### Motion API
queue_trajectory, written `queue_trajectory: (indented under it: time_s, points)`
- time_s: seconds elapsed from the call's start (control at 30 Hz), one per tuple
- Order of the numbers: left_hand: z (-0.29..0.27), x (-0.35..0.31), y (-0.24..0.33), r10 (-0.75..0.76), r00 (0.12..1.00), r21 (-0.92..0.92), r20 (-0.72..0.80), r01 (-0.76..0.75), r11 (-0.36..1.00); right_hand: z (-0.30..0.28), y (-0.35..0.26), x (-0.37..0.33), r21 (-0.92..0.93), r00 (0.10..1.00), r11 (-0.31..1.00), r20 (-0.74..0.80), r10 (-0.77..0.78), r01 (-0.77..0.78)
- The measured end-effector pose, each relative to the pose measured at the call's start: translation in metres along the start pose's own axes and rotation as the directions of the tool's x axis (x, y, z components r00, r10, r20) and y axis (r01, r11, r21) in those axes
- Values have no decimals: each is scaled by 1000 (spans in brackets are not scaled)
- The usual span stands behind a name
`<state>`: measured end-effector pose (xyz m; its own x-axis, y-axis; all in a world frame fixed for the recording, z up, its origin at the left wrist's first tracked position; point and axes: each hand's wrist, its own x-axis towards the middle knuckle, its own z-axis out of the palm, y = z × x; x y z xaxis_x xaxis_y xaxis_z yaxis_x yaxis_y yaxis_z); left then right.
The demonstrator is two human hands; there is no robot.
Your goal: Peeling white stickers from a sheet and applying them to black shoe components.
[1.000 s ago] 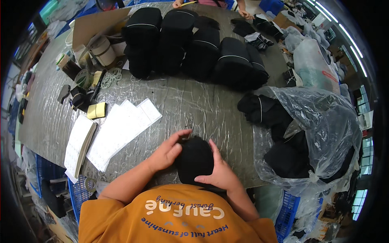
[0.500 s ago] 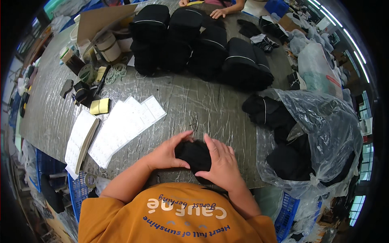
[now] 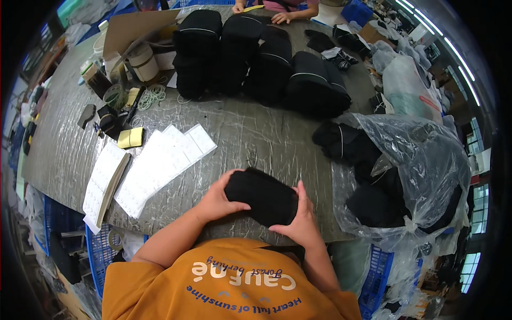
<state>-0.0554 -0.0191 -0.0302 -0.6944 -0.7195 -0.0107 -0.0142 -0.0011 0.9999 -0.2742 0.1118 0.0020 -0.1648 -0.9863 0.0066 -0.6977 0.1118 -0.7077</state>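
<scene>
Close to the table's near edge, a folded bundle of black fabric (image 3: 261, 197) is held between my two hands. My left hand (image 3: 217, 200) grips its left end, with the thumb on the near side and the fingers behind. My right hand (image 3: 303, 217) closes on the right end, thumb low at the near corner. Beyond them stand tall stacks of black fabric bundles (image 3: 198, 34), bound with light bands. More black fabric (image 3: 370, 205) lies in a clear plastic bag (image 3: 432, 149) to the right.
On the left lie white sheets (image 3: 152, 176), a thick paper pad (image 3: 104, 186) and a yellow pad (image 3: 130, 137). Loose rubber bands (image 3: 152, 97) and containers (image 3: 143, 63) sit behind. Across the table another person's hand (image 3: 281, 18) rests. Blue crates (image 3: 376, 280) stand below the near edge.
My hands have moved apart, the right one shifting right. The black bundle between them now shows a longer, flatter shape. The other person's hands have barely moved.
</scene>
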Motion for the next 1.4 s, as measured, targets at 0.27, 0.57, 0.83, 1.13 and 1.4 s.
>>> queue_trajectory:
  time_s: [0.27, 0.57, 0.83, 1.13, 1.4]
  points:
    - [-11, -15, -10, 40, 999, 20, -2, -40, 999, 57, 35, -2, 334, 961, 914, -226, -160, 231]
    - [-11, -14, -14, 126, 992, 84, 24, -128, 988, 48, 15, 16, 219, 908, 890, -229, -351, 399]
    - [-9, -13, -19, 297, 955, 302, 26, -290, 908, 33, -42, 36, -307, 924, 873, 64, -377, 378]
    - [4, -16, 0, 377, 907, 322, -186, -306, 896, 40, -60, 36, -443, 963, 857, 63, -263, 264]
    - [6, -11, 17, 440, 858, 327, -265, -349, 878, 41, -55, 41, -394, 960, 896, -93, -263, 207]
